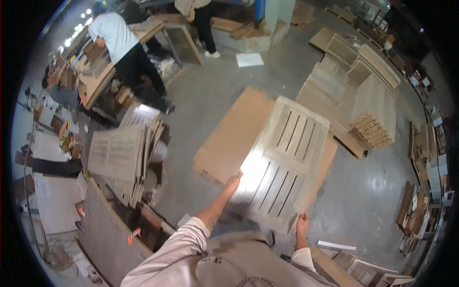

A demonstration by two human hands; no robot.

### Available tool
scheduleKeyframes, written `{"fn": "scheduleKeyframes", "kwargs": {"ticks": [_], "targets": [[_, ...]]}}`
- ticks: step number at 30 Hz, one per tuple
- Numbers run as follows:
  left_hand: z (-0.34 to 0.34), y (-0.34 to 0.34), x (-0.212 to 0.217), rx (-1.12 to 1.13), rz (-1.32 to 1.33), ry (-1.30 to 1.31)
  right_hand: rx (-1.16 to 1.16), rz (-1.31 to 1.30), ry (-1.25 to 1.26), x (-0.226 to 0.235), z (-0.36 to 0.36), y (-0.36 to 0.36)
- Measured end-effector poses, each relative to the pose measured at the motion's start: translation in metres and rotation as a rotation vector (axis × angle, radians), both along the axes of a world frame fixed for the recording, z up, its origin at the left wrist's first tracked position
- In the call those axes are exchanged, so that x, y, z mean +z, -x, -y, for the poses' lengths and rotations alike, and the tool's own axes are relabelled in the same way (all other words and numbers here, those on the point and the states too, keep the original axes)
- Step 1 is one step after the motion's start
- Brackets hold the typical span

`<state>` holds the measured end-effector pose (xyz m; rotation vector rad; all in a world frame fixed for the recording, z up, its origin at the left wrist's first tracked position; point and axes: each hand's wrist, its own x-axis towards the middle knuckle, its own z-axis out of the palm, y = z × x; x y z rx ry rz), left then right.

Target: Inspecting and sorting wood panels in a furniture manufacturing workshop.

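Note:
A pale slatted wooden panel [282,160] lies tilted over a sheet of brown cardboard [234,134] on the concrete floor. My left hand [234,182] grips the panel's near left edge. My right hand [302,224] holds its near right corner. Both arms reach forward from light long sleeves at the lower edge.
Stacks of similar slatted panels [122,155] lean at my left. Piles of wooden boards [370,103] lie at the right. Two people [126,52] work at benches at the far left. A large board with orange clamps [107,234] stands near my left side.

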<state>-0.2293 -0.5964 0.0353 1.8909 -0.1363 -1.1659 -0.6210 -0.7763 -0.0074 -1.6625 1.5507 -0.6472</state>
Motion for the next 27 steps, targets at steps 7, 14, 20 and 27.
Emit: {"fn": "scheduleKeyframes", "kwargs": {"ticks": [7,14,20,27], "targets": [[-0.086,0.054,-0.045,-0.152,0.087,-0.232,0.023,-0.016,-0.770,-0.002,-0.041,0.012],[-0.106,0.072,-0.046,-0.117,-0.075,-0.136,-0.012,-0.012,-0.831,-0.009,-0.043,0.007],[-0.132,0.068,-0.069,-0.141,-0.009,-0.040,0.084,0.015,-0.851,-0.017,-0.041,-0.001],[-0.202,0.052,0.038,-0.287,0.094,-0.117,1.195,-0.652,-0.065,-0.037,-0.037,0.005]]}}
